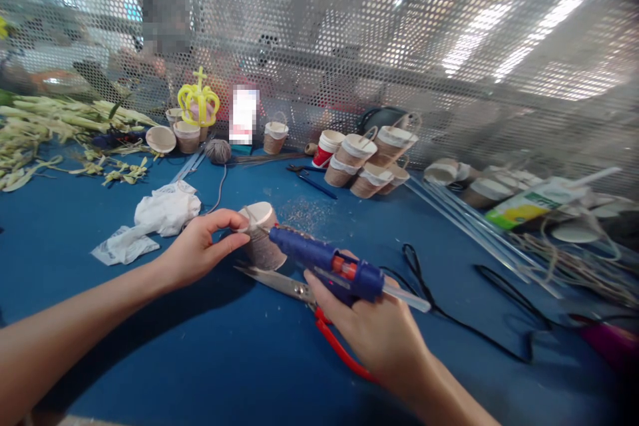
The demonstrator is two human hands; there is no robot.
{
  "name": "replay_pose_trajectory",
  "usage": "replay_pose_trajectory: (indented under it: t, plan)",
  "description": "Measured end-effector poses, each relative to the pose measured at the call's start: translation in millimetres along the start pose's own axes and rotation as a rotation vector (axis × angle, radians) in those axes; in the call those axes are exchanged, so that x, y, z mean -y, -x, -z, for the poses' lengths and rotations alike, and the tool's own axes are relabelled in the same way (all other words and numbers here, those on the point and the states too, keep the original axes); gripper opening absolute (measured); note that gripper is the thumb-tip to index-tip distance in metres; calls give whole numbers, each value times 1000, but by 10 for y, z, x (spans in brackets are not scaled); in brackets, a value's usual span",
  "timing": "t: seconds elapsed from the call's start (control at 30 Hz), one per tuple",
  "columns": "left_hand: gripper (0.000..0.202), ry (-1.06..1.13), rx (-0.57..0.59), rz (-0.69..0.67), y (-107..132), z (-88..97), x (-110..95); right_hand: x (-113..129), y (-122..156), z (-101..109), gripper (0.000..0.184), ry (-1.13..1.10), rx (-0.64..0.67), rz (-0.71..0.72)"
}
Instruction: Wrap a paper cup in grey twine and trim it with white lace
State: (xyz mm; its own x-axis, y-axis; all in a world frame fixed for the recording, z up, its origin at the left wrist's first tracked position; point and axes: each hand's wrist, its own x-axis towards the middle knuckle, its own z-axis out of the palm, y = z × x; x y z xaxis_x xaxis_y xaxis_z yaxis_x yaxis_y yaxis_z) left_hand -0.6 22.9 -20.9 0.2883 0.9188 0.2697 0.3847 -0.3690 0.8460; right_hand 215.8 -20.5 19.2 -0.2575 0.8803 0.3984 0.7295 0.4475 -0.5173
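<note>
My right hand [374, 326] is wrapped round a blue hot glue gun [319, 256] with a clear glue stick [407, 296] out of its back. Its nozzle meets the side of a twine-wrapped paper cup [267, 249], just below the pale rim. Thumb and forefinger of my left hand [207, 243] are closed at the cup's left edge, by a short bit of twine; exactly what is pinched is partly hidden. Under the glue gun lie scissors [284, 285] with red handles, partly covered by my right hand.
Crumpled white material [167, 210] lies left of the cup. Behind stand several wrapped cups [369, 173], a yarn ball [218, 151], blue pliers [317, 183] and a yellow crown [198, 103] before a perforated metal screen [319, 33]. Clear glue sticks [469, 233] and a black cord [479, 329] are right.
</note>
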Motion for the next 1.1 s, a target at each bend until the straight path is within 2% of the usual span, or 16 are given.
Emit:
replay_pose_trajectory:
  t: [0.13,0.3,0.6,0.97,1.1]
  plan:
    - [12,-1,-4,-5,-1,1,-1,2,2,1,16,3,-12,-2]
    - [13,-10,7,-11,-4,3,-8,0,29,-31,14,-25,51,7]
    - [12,-28,8,-26,3,10,3,-9,35,-29,14,58,9,29]
    - [8,34,96,-114,-1,8,47,-354,37,52,26,211,44,190]
    - [6,52,133,-134,-4,21,46,-357,47,66,26,159,107,156]
